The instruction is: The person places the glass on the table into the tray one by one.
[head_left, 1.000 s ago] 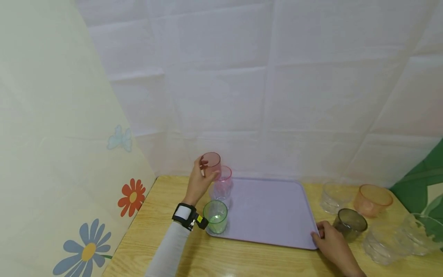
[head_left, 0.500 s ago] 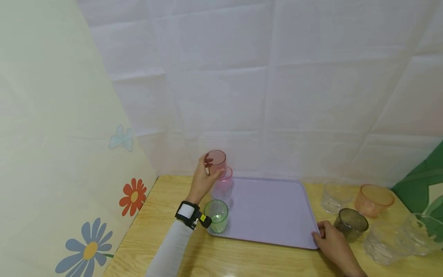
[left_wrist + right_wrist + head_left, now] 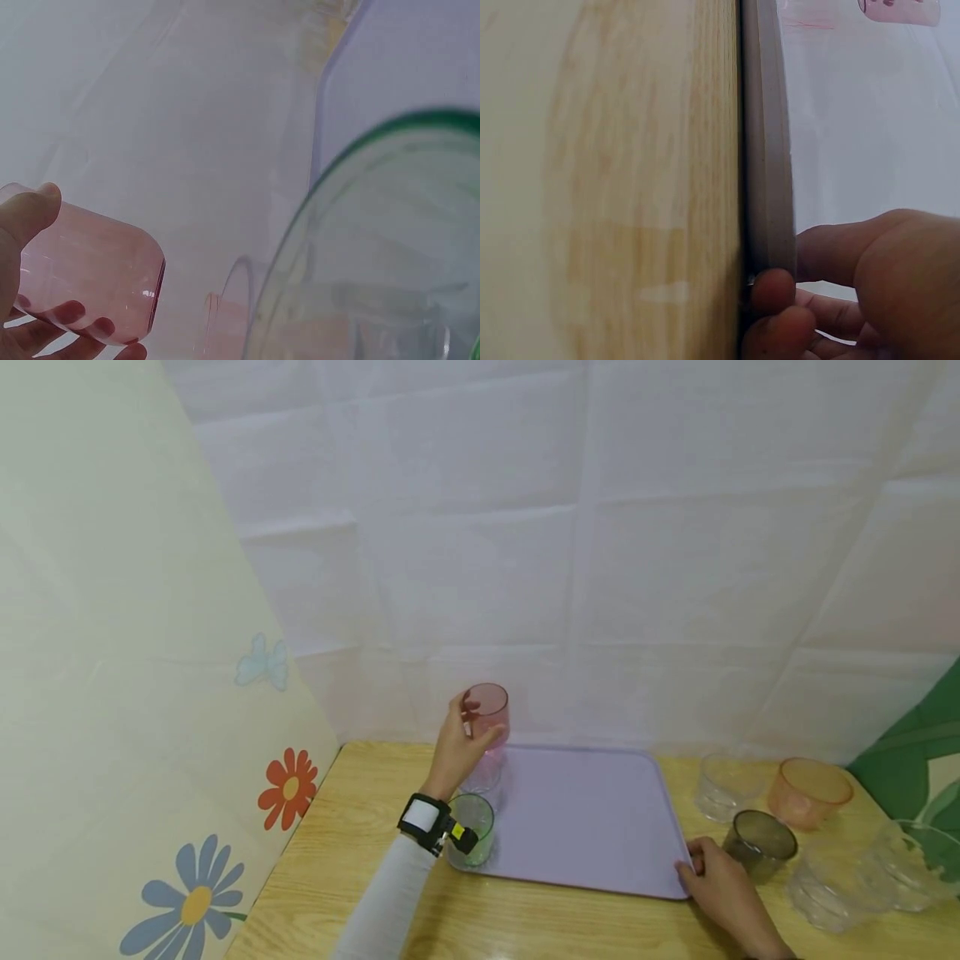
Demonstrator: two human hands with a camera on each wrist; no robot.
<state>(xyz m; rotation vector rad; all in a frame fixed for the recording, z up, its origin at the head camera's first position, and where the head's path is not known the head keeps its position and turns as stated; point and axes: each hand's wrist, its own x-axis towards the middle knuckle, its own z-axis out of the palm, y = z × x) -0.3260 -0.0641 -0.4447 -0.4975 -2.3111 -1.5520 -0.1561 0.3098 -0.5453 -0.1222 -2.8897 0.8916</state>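
Note:
My left hand grips a see-through red cup by its side, thumb across from the fingers, above the back left of the lilac tray. The left wrist view shows the fingertips through the wall of this cup. Just below it stands a pinkish clear cup, partly hidden by the hand. A green cup stands at the tray's front left, partly behind the wrist camera. My right hand pinches the tray's front right corner; in the right wrist view, thumb and fingers lie on either side of its rim.
Right of the tray, several vessels stand on the wooden table: a smoky grey cup close to my right hand, an orange bowl, a clear cup and clear glassware. A white sheet hangs behind.
My left hand has carried the red cup to the right, from beside the pinkish cup to above it. My right hand has stayed at the tray corner.

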